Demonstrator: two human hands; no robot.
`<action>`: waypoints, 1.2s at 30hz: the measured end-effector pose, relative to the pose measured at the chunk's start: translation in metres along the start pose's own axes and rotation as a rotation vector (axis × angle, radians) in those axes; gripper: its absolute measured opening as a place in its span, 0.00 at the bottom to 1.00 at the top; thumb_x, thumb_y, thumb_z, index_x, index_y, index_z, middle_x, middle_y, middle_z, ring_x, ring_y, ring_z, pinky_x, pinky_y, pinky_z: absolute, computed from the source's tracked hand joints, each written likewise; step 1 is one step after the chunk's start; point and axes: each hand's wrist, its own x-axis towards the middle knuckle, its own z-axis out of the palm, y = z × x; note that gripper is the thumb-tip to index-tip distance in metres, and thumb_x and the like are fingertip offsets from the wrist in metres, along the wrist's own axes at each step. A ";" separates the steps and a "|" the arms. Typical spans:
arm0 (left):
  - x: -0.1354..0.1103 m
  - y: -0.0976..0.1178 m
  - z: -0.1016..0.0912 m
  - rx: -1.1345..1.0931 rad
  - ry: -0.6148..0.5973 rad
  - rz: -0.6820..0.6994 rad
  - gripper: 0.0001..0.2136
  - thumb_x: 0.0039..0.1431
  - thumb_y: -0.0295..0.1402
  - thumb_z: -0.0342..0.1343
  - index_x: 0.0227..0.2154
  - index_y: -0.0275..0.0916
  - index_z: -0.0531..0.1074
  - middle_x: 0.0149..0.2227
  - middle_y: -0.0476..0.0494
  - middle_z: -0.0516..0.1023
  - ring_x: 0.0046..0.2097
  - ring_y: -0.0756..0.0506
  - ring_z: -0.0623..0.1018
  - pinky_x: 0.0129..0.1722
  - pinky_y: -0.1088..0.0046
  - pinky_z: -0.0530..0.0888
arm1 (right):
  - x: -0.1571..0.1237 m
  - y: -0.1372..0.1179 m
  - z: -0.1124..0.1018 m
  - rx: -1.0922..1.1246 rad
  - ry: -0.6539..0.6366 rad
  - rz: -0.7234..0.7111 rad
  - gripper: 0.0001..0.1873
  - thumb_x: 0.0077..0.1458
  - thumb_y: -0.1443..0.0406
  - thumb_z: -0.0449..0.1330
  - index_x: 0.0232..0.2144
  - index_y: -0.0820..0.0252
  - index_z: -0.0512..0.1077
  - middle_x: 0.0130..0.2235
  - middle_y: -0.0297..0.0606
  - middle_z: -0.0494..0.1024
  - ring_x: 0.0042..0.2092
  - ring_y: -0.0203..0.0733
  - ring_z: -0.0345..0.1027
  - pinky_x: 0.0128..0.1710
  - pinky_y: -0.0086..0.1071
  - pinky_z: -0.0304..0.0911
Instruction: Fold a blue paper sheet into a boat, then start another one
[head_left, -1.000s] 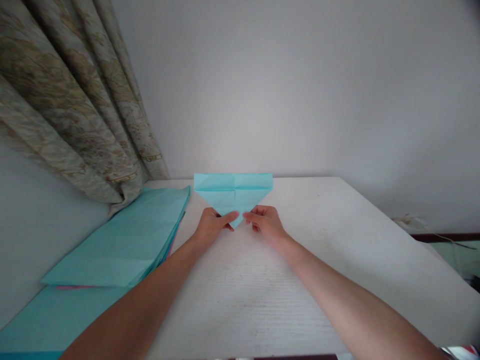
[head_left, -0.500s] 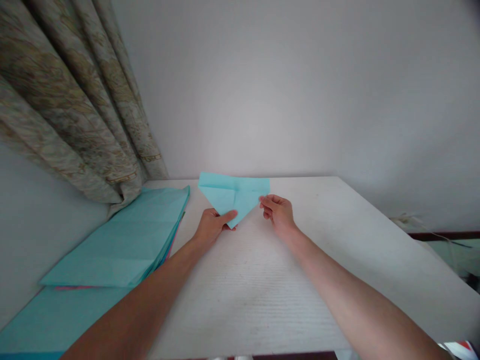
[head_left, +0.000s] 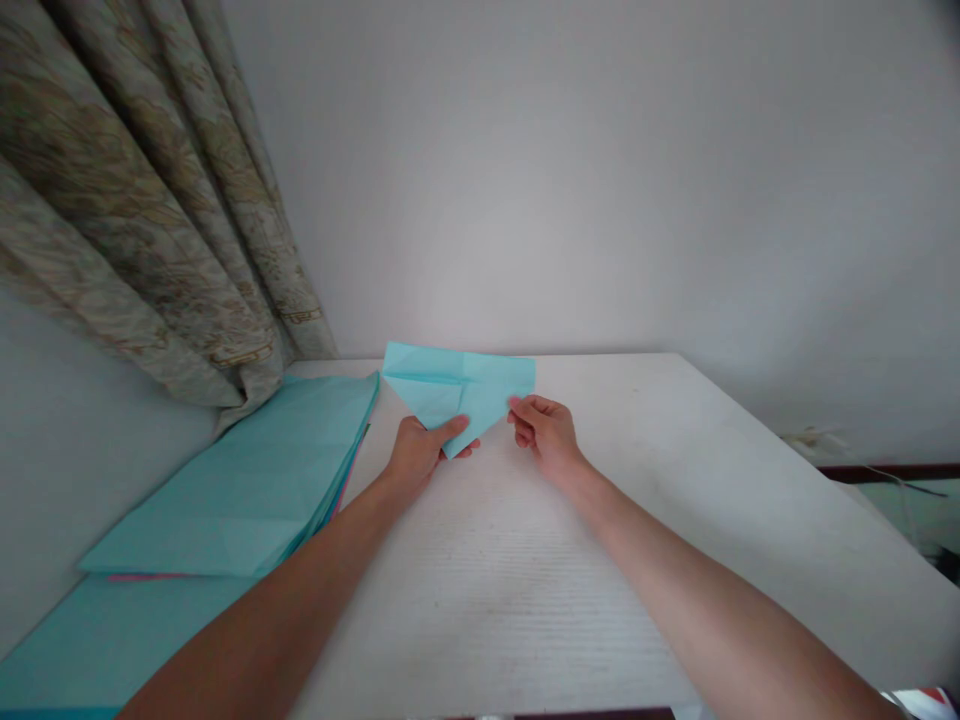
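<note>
A folded sheet of light turquoise paper (head_left: 457,385) is held up over the far part of the white table. Its lower end tapers to a point, its top edge is straight, and creases cross it. My left hand (head_left: 427,445) grips the sheet near the pointed end, thumb on top and fingers underneath. At the slanted right edge, my right hand (head_left: 544,425) pinches the paper between thumb and forefinger, with the other fingers curled in.
A stack of turquoise paper (head_left: 247,480) with pink and blue sheets showing lies on the table's left. The white table (head_left: 510,590) meets a pale wall (head_left: 525,180). A patterned curtain (head_left: 150,200) hangs at upper left. A cable (head_left: 877,470) runs at the right.
Both hands and the folded paper have shifted slightly left. The paper is tilted a little more, and the left hand's fingers show more beneath its tip.
</note>
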 end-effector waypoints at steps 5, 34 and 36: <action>-0.004 0.000 0.001 0.047 -0.189 0.009 0.13 0.44 0.35 0.64 0.30 0.30 0.76 0.26 0.39 0.79 0.25 0.46 0.76 0.23 0.72 0.74 | -0.011 0.009 0.016 -0.070 -0.142 0.029 0.17 0.38 0.56 0.67 0.17 0.60 0.65 0.15 0.29 0.64 0.17 0.30 0.52 0.16 0.28 0.50; -0.011 -0.005 0.007 0.108 -0.340 0.006 0.14 0.46 0.39 0.63 0.32 0.32 0.76 0.26 0.38 0.79 0.26 0.44 0.77 0.25 0.70 0.73 | -0.027 0.007 0.031 0.122 -0.073 0.077 0.12 0.39 0.60 0.67 0.23 0.60 0.69 0.18 0.32 0.70 0.17 0.36 0.60 0.17 0.31 0.59; -0.007 -0.007 0.004 0.100 -0.263 -0.030 0.14 0.42 0.38 0.65 0.29 0.31 0.77 0.27 0.38 0.79 0.28 0.43 0.78 0.28 0.68 0.75 | -0.023 0.009 0.029 0.130 0.005 0.029 0.12 0.36 0.63 0.68 0.25 0.60 0.70 0.23 0.34 0.75 0.25 0.40 0.68 0.25 0.33 0.66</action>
